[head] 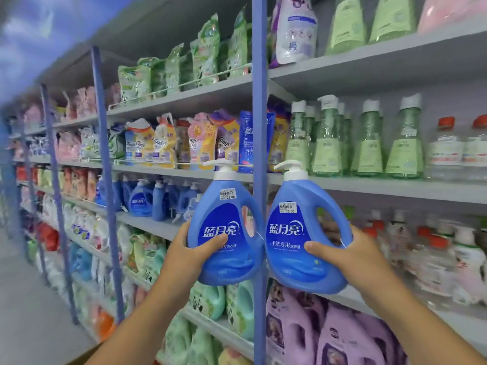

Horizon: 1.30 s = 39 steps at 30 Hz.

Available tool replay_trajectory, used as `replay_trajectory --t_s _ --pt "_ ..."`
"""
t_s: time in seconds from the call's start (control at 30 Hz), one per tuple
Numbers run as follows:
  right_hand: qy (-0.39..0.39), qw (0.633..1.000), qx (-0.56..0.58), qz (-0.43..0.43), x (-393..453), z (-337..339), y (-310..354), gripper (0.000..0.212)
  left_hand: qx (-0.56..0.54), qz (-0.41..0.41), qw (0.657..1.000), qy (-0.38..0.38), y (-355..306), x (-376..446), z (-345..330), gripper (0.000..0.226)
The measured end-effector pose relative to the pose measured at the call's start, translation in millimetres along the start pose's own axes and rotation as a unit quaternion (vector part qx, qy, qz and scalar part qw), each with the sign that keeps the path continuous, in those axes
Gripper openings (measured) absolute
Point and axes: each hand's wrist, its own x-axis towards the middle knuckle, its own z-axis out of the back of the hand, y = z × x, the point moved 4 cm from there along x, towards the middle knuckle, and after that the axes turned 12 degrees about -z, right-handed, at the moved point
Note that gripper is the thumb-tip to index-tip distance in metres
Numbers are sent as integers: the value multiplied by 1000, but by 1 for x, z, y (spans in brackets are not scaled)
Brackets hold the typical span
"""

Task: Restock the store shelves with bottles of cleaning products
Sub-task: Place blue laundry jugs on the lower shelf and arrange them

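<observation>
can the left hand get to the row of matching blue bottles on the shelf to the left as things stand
Probably not freely: the left hand already grips a blue pump bottle. The matching blue bottles sit unobstructed at the shelf front, left of the blue upright post.

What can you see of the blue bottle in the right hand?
The right blue bottle looks like glossy plastic, with a white pump top, a loop handle at its right and a price sticker reading 25.00 above white Chinese lettering. It is held upright in front of the shelves. The right hand grips its lower part, thumb across the label. Its left side meets the other bottle.
</observation>
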Motion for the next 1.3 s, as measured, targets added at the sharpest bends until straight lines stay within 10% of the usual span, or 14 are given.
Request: replay_trajectory --t_s 0.8,1.3 --pt "84 996 -9 -20 262 -345 -107 39 100 5 985 -139 173 221 244 51" --pt "-113 985 -104 -74 395 -517 -172 40 74 17 996 -52 360 428 348 41"
